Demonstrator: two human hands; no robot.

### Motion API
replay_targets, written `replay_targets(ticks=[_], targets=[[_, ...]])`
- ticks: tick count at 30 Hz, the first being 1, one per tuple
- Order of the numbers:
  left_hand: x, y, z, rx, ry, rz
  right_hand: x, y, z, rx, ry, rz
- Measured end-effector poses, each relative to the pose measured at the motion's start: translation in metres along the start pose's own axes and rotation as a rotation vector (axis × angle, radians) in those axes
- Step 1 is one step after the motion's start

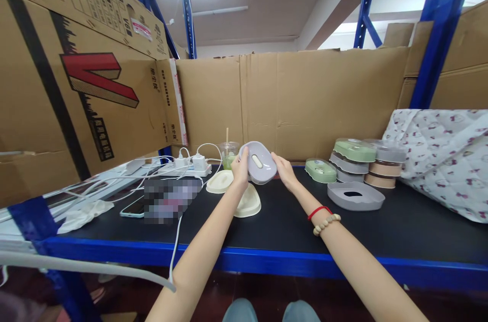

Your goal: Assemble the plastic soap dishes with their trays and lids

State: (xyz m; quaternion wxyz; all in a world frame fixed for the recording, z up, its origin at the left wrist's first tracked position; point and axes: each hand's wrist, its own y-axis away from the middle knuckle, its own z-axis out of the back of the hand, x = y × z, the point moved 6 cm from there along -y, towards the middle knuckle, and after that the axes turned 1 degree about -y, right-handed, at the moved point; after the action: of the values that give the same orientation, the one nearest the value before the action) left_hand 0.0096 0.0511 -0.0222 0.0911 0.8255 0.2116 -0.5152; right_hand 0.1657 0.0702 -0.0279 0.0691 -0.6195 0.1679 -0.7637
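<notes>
A grey dish (266, 168) is held above the black table top (290, 230), between the left hand (240, 169) and the right hand (285, 170).
The left rim is gripped by the closed left hand, with the thumb laid on the near face; the opposite rim is met by the right fingertips, but whether it is pinched there cannot be told. The long axis appears to be slanted from upper left to lower right, so its lower end is placed nearer to the right hand. The dish is tilted, smooth and glossy, with rounded corners, and a small pale oval (256, 161) is seen in its middle.
</notes>
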Motion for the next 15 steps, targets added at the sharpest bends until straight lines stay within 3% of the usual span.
replay_targets(ticks=[3,7,10,15], targets=[[0.001,-0.001,0.008,-0.116,0.153,0.127,-0.002,0.001,0.009,-0.067,0.332,0.100],[0.005,-0.002,0.004,-0.052,0.198,0.239,-0.009,0.003,0.002,0.077,0.767,0.242],[0.010,-0.001,0.000,-0.005,0.112,0.267,-0.017,0.002,-0.001,0.163,0.910,0.206],[0.017,-0.001,-0.003,0.038,0.000,0.236,-0.013,0.002,0.010,0.035,0.974,0.147]])
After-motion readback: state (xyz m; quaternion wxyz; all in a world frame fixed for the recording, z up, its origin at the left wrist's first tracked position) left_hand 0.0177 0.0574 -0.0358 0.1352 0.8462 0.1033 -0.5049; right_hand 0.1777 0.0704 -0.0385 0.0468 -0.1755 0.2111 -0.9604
